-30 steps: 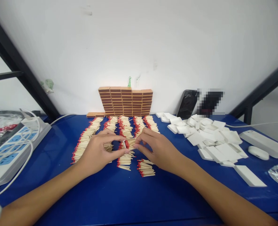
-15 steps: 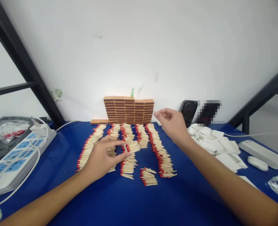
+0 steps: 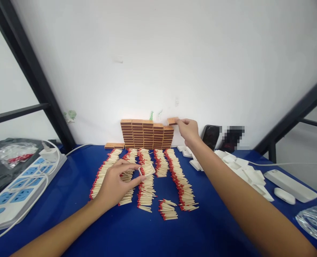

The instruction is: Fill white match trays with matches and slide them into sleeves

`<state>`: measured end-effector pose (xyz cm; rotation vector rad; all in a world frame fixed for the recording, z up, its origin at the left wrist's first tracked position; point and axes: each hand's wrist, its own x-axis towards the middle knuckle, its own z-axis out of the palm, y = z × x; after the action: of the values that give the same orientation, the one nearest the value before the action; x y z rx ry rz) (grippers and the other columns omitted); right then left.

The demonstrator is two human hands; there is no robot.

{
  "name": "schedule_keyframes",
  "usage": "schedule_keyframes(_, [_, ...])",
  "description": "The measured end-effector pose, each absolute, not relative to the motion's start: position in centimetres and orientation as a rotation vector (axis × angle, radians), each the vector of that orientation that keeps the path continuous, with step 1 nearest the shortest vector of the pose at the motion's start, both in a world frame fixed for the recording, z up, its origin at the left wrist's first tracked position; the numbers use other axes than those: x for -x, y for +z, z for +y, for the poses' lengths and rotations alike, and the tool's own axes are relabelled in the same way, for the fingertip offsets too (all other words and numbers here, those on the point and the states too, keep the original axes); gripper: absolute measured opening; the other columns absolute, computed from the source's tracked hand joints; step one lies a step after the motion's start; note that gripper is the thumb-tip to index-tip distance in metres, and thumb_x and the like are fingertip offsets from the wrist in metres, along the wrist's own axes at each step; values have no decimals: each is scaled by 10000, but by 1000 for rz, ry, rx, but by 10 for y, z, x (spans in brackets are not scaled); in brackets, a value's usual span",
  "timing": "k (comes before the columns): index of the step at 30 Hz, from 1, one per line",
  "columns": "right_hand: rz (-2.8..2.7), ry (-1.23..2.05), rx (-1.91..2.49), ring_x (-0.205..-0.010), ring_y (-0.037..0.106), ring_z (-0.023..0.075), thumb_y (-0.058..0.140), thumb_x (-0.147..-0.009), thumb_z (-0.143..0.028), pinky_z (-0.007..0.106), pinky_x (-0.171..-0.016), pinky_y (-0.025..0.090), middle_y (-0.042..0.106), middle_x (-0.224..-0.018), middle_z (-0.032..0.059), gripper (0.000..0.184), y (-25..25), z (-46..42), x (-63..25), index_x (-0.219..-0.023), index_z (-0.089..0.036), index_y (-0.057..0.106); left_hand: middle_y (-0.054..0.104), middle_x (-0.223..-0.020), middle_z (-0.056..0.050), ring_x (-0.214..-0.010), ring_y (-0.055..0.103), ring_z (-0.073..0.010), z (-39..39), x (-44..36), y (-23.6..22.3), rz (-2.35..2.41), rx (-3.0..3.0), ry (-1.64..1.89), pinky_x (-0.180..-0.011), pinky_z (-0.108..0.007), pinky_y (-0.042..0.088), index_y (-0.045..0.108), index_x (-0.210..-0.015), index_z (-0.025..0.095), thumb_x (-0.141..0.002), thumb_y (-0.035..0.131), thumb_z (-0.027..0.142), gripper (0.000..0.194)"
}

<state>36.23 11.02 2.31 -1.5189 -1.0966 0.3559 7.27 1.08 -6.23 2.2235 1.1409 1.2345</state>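
My left hand (image 3: 115, 184) pinches a small white tray filled with matches (image 3: 147, 170) just above the rows of red-tipped matches (image 3: 158, 171) on the blue table (image 3: 137, 232). My right hand (image 3: 187, 130) is stretched to the back wall, its fingers closed on an orange matchbox sleeve (image 3: 172, 121) held just above the right end of the stack of orange sleeves (image 3: 147, 134). A small separate bundle of matches (image 3: 168, 208) lies in front of the rows.
White inner trays (image 3: 241, 171) lie heaped on the right, with a white remote (image 3: 291, 180), a white mouse-like case (image 3: 283, 195) and a phone (image 3: 210, 137) beyond. A white and blue power strip (image 3: 19, 191) with cables sits at left. Black frame bars rise on both sides.
My right hand left the filled tray, reached back to the stack and took hold of the top right sleeve. My left hand kept the tray in place. The view tilted up.
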Motion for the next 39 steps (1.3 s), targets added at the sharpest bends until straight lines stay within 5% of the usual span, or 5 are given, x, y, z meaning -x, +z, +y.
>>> schedule_keyframes(8, [-1463,628,1340,-530,335,115,693,-817,-680,276,-505,237,438,-554,-40,521,-25,8,-329,-677,-186,609,752,-1005,-36,-936,701,-207,9,-76,-61,1125,-2170,1333,-872,-347,561,806,-1039,281,-804,839,471,303])
schedule_keyframes(18, [-1445,966,1178,-521,434,118,691,-869,-660,250,-512,325,496,-557,-39,508,-54,-4,-335,-697,-206,541,762,-1006,-40,-936,704,-223,9,-75,-58,1155,-2121,1329,-854,-356,547,815,-1053,287,-790,848,472,324])
schedule_keyframes(28, [-1511,911,1209,-504,456,114,650,-878,-709,258,-513,345,512,-548,-40,538,-51,-13,-333,-736,-195,576,777,-1054,-29,-977,706,-223,12,-75,-59,1167,-2114,1306,-894,-358,541,817,-1031,290,-802,833,491,305])
schedule_keyframes(39, [-1408,914,1135,-533,532,115,684,-886,-641,236,-459,341,559,-689,-53,500,-61,-11,-324,-1079,-201,547,785,-1068,-36,-984,717,-223,16,-70,-55,1100,-2147,1221,-905,-341,549,818,-1054,282,-790,842,492,339])
